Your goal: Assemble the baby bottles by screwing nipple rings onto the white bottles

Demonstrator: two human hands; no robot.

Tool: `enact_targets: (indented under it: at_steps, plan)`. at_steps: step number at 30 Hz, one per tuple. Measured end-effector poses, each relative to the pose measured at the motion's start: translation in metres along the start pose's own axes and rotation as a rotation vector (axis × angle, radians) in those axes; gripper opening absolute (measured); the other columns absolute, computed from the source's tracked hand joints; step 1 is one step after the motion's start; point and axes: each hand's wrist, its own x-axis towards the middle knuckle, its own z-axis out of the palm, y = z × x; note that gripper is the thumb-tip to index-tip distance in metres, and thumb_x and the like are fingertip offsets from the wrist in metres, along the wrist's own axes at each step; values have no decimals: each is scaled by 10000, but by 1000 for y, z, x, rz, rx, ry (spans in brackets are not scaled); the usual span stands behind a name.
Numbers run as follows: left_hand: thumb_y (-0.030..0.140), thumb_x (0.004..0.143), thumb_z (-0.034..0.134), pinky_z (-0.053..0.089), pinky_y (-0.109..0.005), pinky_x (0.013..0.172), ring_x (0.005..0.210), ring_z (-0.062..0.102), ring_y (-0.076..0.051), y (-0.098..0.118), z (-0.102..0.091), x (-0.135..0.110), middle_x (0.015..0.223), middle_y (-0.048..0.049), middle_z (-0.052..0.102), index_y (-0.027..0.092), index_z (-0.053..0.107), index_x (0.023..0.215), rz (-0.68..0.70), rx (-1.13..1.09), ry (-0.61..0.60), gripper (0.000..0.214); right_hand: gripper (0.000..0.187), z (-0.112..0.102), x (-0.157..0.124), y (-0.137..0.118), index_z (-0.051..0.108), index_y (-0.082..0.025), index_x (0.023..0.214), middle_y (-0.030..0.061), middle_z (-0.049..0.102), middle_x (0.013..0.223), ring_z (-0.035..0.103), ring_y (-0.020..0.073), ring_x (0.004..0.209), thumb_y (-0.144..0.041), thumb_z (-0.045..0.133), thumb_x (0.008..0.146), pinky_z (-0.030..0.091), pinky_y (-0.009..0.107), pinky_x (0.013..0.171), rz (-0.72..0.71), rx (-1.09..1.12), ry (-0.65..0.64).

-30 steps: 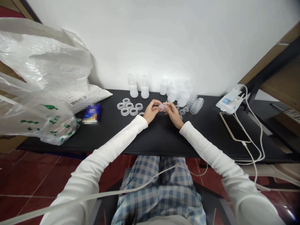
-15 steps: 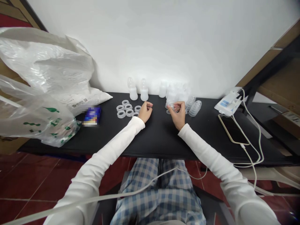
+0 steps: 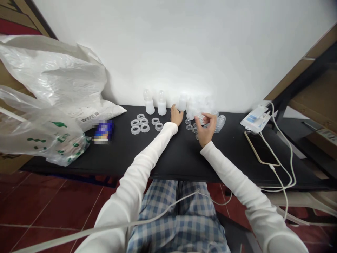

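Observation:
My left hand (image 3: 177, 115) reaches forward with fingers apart, close to a small frosted white bottle (image 3: 182, 102); contact cannot be made out. My right hand (image 3: 206, 128) pinches a clear round plastic piece (image 3: 200, 118) between thumb and fingers, partly hidden by them. Several flat clear discs (image 3: 189, 127) lie just left of and below this hand. Behind it stands a cluster of white bottles (image 3: 198, 103), and clear domed caps (image 3: 220, 123) lie to its right. Left of my left hand are several translucent rings (image 3: 144, 128).
Two white bottles with clear domed tops (image 3: 149, 103) stand near the wall. On the left are large plastic bags (image 3: 52, 80) and a blue packet (image 3: 103, 131). On the right lie a phone (image 3: 261, 148), white cables (image 3: 291, 158) and a white power strip (image 3: 254, 117).
My left hand has moved right and forward from beside the rings to near a white bottle. My right hand has shifted slightly right with the clear piece, uncovering the flat discs.

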Motion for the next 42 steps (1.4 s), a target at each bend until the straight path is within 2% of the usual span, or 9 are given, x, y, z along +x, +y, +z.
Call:
enact_targets:
  at_steps: [3,6,12,16,20,26,30,35,42]
  plan:
    - [64,776,620,255,-550,1223,1489,323,-364,4,15,18,1467,-253,428,130,408,1304,-38,-7,9,574,314,-1,0,-2,631,-247,1083,45,507,907,512,204,847,-508,635,908,515,441,869,-57,-60,3]
    - [125,799,665,281,-558,1194,1438,398,-387,8,23,30,1438,-268,467,125,429,1283,-69,54,-26,538,292,-1,-1,-2,644,-254,1087,57,535,936,532,212,867,-495,620,923,515,436,866,-121,-115,-17]
    - [197,811,717,308,-553,1148,1364,456,-396,6,19,26,1325,-269,500,126,468,1157,-40,131,6,433,289,-1,-2,4,659,-246,1085,63,587,932,578,220,889,-490,613,936,502,432,872,-208,-166,-53]
    - [227,784,751,305,-532,1161,1336,476,-364,-4,-1,10,1252,-211,521,171,457,1057,20,98,11,405,287,1,-4,7,657,-247,1104,67,636,960,600,228,908,-482,596,951,478,435,897,-197,-194,-143]
    - [251,801,726,363,-503,1125,1261,533,-331,-12,-32,-7,1153,-156,567,204,421,1000,48,103,-32,367,269,3,-4,9,656,-244,1111,69,670,976,618,233,937,-457,574,969,465,414,898,-219,-216,-219]
    - [310,787,742,446,-446,1002,1080,601,-285,-20,-85,-36,1052,-92,603,237,405,992,78,55,-105,401,242,1,1,10,647,-246,1153,88,690,1109,621,253,1070,-372,502,1005,460,415,935,-270,-284,-320]
    - [330,775,740,454,-419,962,1045,599,-278,-17,-111,-49,1019,-78,606,235,451,1019,100,81,-158,391,241,-1,3,9,649,-245,1145,95,702,1180,627,255,1114,-326,457,1023,448,419,956,-347,-345,-399]
    - [228,742,725,416,-467,1043,1133,557,-304,0,-122,-57,1130,-97,580,225,546,1167,252,270,-251,461,225,-3,5,10,641,-248,1122,83,713,1199,634,252,1129,-299,442,1029,435,418,956,-402,-361,-432]
    - [165,796,652,347,-510,1119,1307,440,-341,14,-127,-63,1283,-133,455,263,604,1310,510,472,-233,525,185,-2,5,11,637,-250,1071,72,719,1206,629,253,1150,-256,461,1011,422,424,976,-377,-338,-476]
